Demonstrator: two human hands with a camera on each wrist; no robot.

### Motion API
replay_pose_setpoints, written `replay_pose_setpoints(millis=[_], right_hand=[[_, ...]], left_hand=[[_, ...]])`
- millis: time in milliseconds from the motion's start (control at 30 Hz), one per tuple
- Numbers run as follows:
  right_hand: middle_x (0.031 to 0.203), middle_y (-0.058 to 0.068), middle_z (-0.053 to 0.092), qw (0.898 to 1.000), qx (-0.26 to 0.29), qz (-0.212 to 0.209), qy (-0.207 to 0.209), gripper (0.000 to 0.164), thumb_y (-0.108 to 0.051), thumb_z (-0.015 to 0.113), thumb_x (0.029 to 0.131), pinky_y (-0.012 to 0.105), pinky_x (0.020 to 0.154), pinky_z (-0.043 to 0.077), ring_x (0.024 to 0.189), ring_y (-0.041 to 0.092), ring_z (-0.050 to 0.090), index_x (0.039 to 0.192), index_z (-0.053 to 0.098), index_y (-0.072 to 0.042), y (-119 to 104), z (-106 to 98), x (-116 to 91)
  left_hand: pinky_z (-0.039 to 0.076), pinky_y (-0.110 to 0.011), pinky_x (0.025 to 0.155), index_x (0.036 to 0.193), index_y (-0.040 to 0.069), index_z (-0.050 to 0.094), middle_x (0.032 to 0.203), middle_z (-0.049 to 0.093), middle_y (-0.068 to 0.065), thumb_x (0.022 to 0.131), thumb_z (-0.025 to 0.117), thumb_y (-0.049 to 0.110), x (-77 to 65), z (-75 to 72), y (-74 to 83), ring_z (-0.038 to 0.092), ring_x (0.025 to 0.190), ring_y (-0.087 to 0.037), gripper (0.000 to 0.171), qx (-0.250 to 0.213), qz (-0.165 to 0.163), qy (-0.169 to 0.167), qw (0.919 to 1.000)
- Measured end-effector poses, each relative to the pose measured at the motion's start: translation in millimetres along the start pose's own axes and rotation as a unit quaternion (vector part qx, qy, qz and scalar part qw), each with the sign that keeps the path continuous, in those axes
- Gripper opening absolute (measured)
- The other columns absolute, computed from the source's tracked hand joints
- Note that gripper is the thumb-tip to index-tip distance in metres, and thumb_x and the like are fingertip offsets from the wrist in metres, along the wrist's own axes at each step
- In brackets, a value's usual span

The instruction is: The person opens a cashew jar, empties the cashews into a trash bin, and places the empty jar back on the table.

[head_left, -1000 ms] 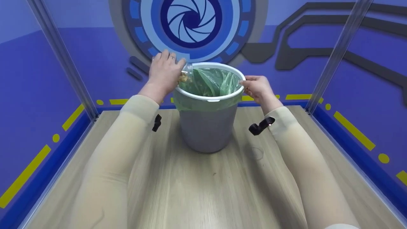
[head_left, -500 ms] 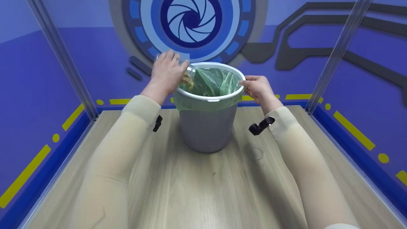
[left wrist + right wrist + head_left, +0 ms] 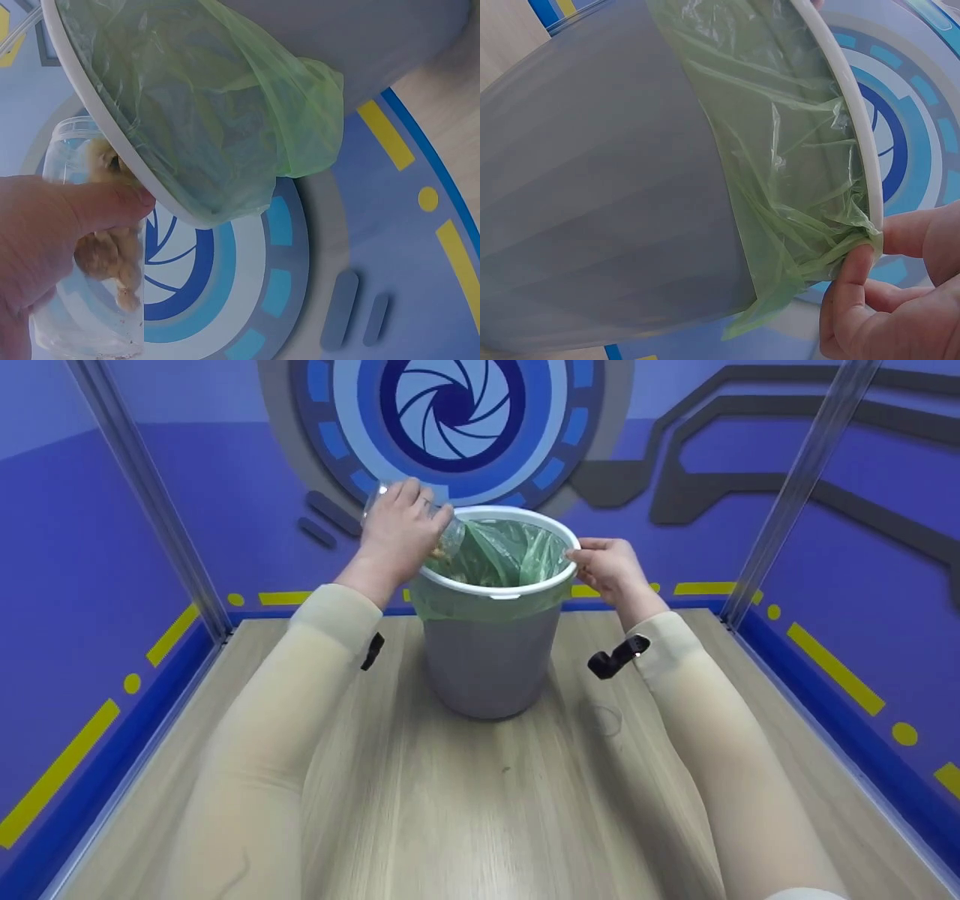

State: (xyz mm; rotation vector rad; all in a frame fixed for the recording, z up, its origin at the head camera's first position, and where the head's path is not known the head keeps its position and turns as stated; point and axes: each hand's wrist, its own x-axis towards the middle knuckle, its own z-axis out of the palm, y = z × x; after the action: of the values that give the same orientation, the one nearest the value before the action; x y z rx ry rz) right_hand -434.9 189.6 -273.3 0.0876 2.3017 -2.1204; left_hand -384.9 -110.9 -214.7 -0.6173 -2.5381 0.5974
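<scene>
A grey trash can (image 3: 487,667) with a white rim stands on the table, lined with a green plastic bag (image 3: 491,607) folded over its edge. My left hand (image 3: 401,532) grips a clear plastic jar (image 3: 90,322), tilted with its mouth over the left side of the rim. Inside the jar are yellowish-brown food pieces (image 3: 109,255), seen in the left wrist view. On the opposite side, my right hand (image 3: 611,570) pinches the rim and the bag's edge between thumb and fingers (image 3: 851,277). Some small pieces show at the bottom of the bag.
The wooden table (image 3: 465,810) is enclosed by blue printed walls (image 3: 225,510) at the back and sides. Metal posts (image 3: 802,487) stand at the back corners. Black wrist cameras (image 3: 615,658) stick out below both cuffs.
My left hand has moved slightly right and tipped the jar further over the can. Food pieces have slid toward its mouth. My right hand has stayed at the rim.
</scene>
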Motion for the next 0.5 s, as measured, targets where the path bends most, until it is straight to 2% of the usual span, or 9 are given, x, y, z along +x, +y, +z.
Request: replay_pose_setpoints(millis=[133,300,500], right_hand=[[0.131,0.013,0.06,1.0,0.008,-0.002,-0.001,0.048,-0.006,0.061,0.101,0.014,0.072,0.053,0.093,0.013,0.061,0.147,0.051,0.004,-0.1,-0.2,0.0],[0.132,0.014,0.06,1.0,0.007,0.0,0.0,0.048,-0.008,0.061,0.101,0.013,0.074,0.054,0.097,0.014,0.062,0.147,0.051,0.004,0.2,-0.3,0.4],[0.135,0.015,0.06,1.0,0.001,0.003,-0.002,0.048,-0.008,0.061,0.101,0.013,0.074,0.054,0.097,0.013,0.062,0.147,0.051,0.003,0.4,0.2,-0.6]], left_hand=[[0.031,-0.047,0.12,0.149,0.011,0.046,0.147,0.051,-0.021,0.1,0.059,0.008,-0.5,-1.3,0.5,0.041,0.135,-0.039,0.051,0.013,0.011,0.003,0.9999],[0.026,-0.047,0.124,0.149,0.011,0.045,0.151,0.047,-0.02,0.099,0.063,0.01,0.2,-2.3,2.2,0.038,0.142,-0.039,0.054,0.019,0.028,0.0,0.9994],[0.02,-0.046,0.129,0.151,0.012,0.044,0.155,0.045,-0.021,0.101,0.055,0.004,2.1,-4.9,6.0,0.034,0.148,-0.039,0.052,0.03,0.053,0.006,0.9981]])
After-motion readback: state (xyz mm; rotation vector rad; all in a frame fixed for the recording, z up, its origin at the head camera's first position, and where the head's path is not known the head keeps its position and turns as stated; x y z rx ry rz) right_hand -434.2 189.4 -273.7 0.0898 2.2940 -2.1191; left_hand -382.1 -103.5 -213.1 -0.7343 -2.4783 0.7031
